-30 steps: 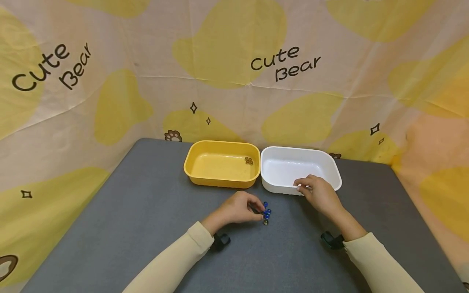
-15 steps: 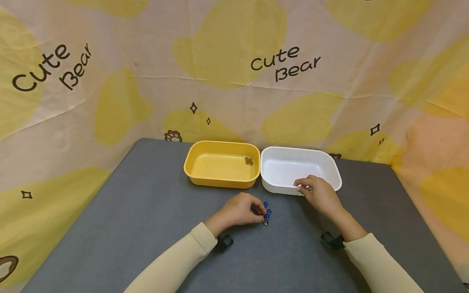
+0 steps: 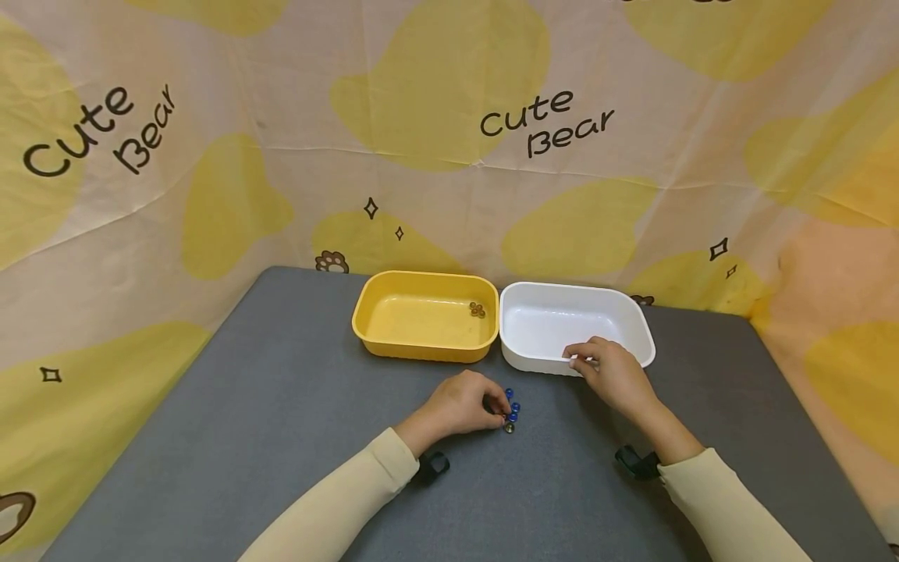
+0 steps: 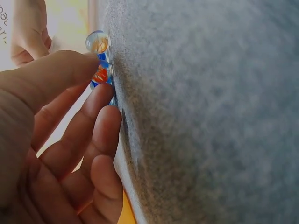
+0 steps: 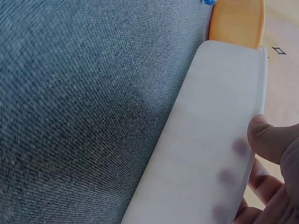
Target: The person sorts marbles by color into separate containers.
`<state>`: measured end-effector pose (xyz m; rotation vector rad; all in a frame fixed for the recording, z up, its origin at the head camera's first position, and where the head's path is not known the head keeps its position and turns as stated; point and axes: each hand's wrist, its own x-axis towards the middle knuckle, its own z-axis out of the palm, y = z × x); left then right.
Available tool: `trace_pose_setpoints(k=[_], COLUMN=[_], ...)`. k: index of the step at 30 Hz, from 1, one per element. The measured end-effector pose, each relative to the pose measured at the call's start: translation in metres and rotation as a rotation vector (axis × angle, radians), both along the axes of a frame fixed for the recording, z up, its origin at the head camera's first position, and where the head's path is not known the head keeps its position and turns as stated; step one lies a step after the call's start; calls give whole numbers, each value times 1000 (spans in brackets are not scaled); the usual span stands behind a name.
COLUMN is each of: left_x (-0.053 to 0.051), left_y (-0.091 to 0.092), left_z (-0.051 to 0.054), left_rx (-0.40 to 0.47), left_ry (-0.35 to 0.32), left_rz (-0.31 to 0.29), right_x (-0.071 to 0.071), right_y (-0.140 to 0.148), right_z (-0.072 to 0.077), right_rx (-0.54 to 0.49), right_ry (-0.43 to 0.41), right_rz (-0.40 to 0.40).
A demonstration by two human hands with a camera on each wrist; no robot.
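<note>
My left hand (image 3: 463, 402) pinches a marble with a red-orange core (image 4: 101, 74) between thumb and index finger, low over the grey table. Close by its fingertips lie several blue marbles (image 3: 516, 407) and a clear, darker-looking marble (image 3: 509, 428), which shows an orange swirl in the left wrist view. With my right hand (image 3: 614, 378) I grip the front rim of the white bin (image 3: 537, 364); in the right wrist view the thumb (image 5: 268, 137) is on the outer side and fingers show through the wall from inside.
The yellow bin (image 3: 421, 350) stands left of the white one, at the back of the grey table (image 3: 246, 437). Several amber marbles (image 3: 477, 310) lie in its right end. Behind both bins hangs a patterned cloth (image 3: 435, 101).
My left hand has shifted slightly right and toward the near edge, and a blue marble by its fingertips is no longer visible there. My right hand has stayed on the white bin's rim.
</note>
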<state>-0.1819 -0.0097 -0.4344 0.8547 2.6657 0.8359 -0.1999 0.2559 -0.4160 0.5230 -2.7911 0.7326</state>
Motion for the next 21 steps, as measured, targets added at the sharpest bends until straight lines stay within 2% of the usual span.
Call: trace_pose_setpoints(k=[9, 17, 21], left_x=[0, -2, -3], left_y=[1, 2, 1], left_z=[-2, -1, 0], left_rx=[10, 21, 48], left_ry=[-4, -15, -8], left_rz=[-7, -14, -20], right_x=[0, 0, 0], right_y=[0, 0, -1], right_z=[0, 2, 2], right_rx=[2, 1, 0], right_ry=[7, -19, -24], right_rz=[0, -7, -8])
